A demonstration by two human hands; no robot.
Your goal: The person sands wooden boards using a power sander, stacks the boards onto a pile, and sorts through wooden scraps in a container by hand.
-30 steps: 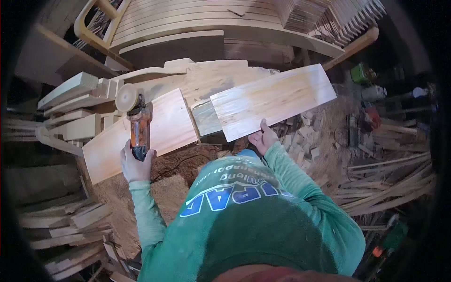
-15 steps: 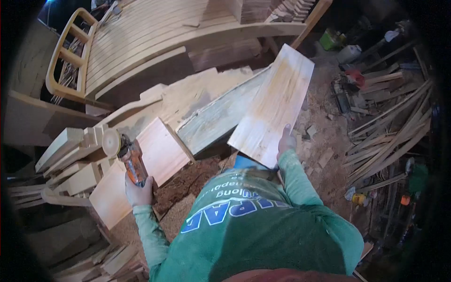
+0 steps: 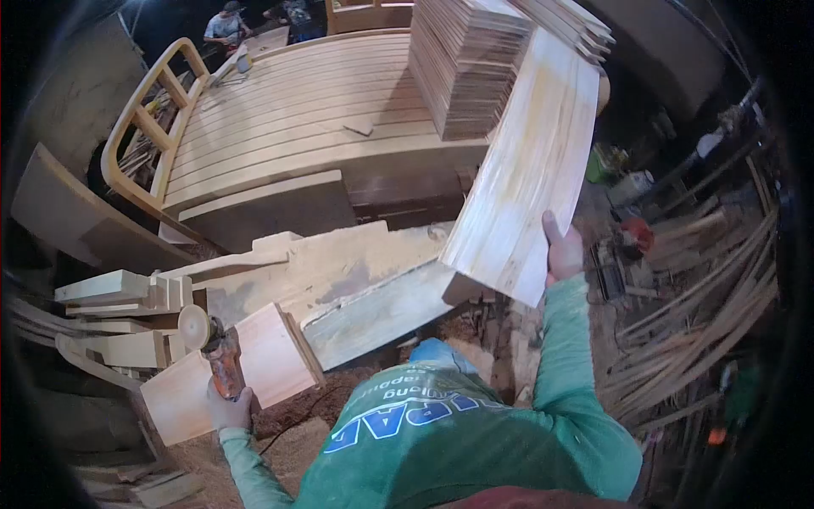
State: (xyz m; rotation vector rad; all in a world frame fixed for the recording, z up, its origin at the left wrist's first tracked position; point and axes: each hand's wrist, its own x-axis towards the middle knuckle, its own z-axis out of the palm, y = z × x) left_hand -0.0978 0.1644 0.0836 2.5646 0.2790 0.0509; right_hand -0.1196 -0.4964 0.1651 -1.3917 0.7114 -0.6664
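My left hand [image 3: 229, 409] is closed around the orange body of an angle grinder [image 3: 225, 363], whose round, pale disc points up and away from me. Beneath it lies a pinkish board [image 3: 273, 356] on top of another board. With my right hand [image 3: 565, 252], thumb on the upper face, I grip the near right edge of a long, pale plank [image 3: 526, 170]. The plank is raised and tilted, its far end overlapping a stack of boards [image 3: 466, 72] in view. Between my hands rests a greyish timber [image 3: 381, 314].
A slatted wooden bed platform [image 3: 288, 110] with a rounded rail frame [image 3: 157, 110] stands ahead. Thin wood strips [image 3: 712, 314] are heaped at right, and cut wood blocks [image 3: 119, 293] at left. A person [image 3: 225, 25] is at the far back.
The plank has been lifted forward and to the right by my right hand, toward the board stack. My left hand still holds the grinder, and the camera view has tilted upward.
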